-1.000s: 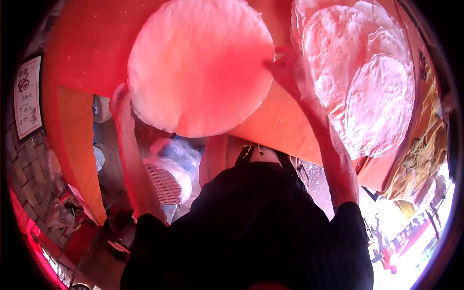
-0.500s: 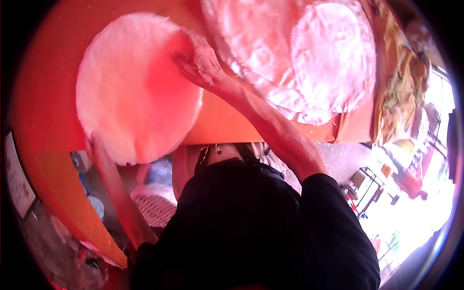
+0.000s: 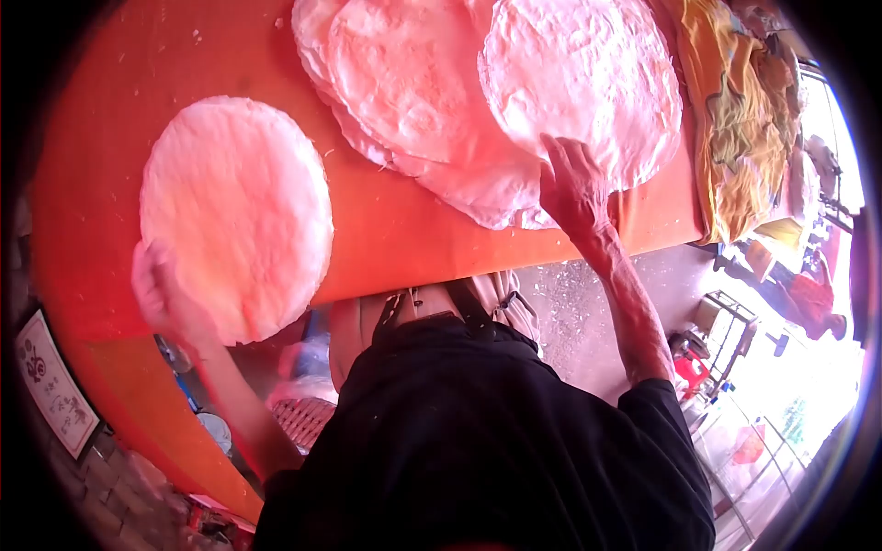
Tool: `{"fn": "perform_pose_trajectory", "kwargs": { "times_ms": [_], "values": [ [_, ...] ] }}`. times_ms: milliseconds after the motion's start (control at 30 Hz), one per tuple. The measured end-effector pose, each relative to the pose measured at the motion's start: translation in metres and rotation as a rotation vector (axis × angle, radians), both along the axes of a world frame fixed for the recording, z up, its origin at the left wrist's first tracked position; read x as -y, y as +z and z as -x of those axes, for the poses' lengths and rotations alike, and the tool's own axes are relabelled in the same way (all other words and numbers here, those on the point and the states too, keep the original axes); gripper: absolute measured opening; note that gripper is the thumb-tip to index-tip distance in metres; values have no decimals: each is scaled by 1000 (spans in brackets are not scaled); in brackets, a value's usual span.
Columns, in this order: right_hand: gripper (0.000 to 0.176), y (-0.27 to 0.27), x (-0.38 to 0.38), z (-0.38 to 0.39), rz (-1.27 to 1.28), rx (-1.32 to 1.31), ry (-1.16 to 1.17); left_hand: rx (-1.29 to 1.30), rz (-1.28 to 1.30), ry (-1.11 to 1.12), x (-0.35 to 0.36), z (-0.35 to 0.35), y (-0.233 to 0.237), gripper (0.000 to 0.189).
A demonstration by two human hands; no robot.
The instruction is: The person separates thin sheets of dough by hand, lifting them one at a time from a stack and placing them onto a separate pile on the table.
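Flatbread round [image 3: 234, 216] lies on the orange tabletop [image 3: 413, 230], directly beyond the left hand [image 3: 161, 294], with its near edge projecting past the table edge.

Left hand: fingers curled at the near-left rim of the round and in contact with it. Motion blur prevents confirming whether the grip is closed or the hand merely supports the rim from below.

Right hand [image 3: 574, 188]: opened out, palm down, fingers extended and pressed flat on the near edge of the stack of rounds [image 3: 432, 101]. It grasps nothing.

Outward from the right hand, the stack spreads in overlapping layers away from the fingertips. A yellow cloth [image 3: 735, 119] lies bunched to the outer side of that hand, close to the stack but apart from the hand.

Hazards (judged from the present layout only):
- Tearing. The round looks thin and is contacted at one part of its rim. A pull from there would likely load the sheet unevenly.
- Drop. The overhanging portion beside the left hand is unsupported. A slip would likely send the round off the table edge toward the woven basket [image 3: 299, 418] below the left forearm.
- Stack shift. Sideways pressure under the right palm could drag the upper layers toward the table edge.
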State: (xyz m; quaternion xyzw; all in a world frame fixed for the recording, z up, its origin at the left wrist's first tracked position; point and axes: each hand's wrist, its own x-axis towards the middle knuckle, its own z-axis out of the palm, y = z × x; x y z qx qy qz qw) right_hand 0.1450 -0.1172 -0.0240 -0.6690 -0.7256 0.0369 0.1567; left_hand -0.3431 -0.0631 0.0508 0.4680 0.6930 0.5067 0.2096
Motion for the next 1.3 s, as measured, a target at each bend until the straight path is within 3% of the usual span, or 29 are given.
{"fn": "perform_pose_trajectory", "kwargs": {
  "times_ms": [33, 133, 233, 267, 300, 433, 500, 600, 700, 800, 900, 1033, 1100, 1200, 1267, 1300],
  "values": [
    [37, 0, 0, 2, -88, -16, 0, 10, 10, -84, -4, -20, -2, 34],
    [27, 13, -5, 13, -117, 9, 9, 414, 120, -442, 5, -109, 14, 31],
    [20, 2, -9, -27, -119, 36, 106, 474, 221, -625, 4, -164, -14, 28],
    [18, 6, -15, -45, -130, 43, 22, 494, 282, -667, 6, -178, -16, 29],
    [16, 43, -23, -50, -219, -97, -66, 517, 351, -709, 8, -192, -18, 29],
    [13, 142, -38, -41, -548, 11, -100, 858, 577, -824, 7, -240, -39, 37],
    [12, 138, -24, -18, -496, -77, 3, 1076, 642, -818, 2, -269, -38, 42],
    [13, 84, -3, 6, -157, -211, 130, 1416, 576, -746, -5, -298, -49, 35],
    [12, 55, 9, 9, -7, -409, 105, 1343, 575, -655, -9, -307, -55, 17],
    [23, 47, 5, 6, 23, -749, 69, 1237, 555, -663, -4, -307, -56, 12],
    [34, 46, -1, 15, 139, -923, -191, 1268, 544, -632, -3, -312, -60, 7],
    [25, 32, -7, 12, -76, -529, -187, 1113, 585, -644, -7, -320, -61, 5],
    [14, 30, -14, 16, -68, -460, -197, 968, 611, -626, -8, -320, -73, 11],
    [10, 9, -21, 14, -24, -303, -118, 1137, 788, -456, -14, -315, -89, 17],
    [6, 26, -33, -9, 96, 161, -102, 1141, 716, -448, -15, -309, -88, 16],
    [9, 43, -36, -35, -214, -220, -144, 1146, 683, -444, -14, -305, -88, 16]
  ]
}}
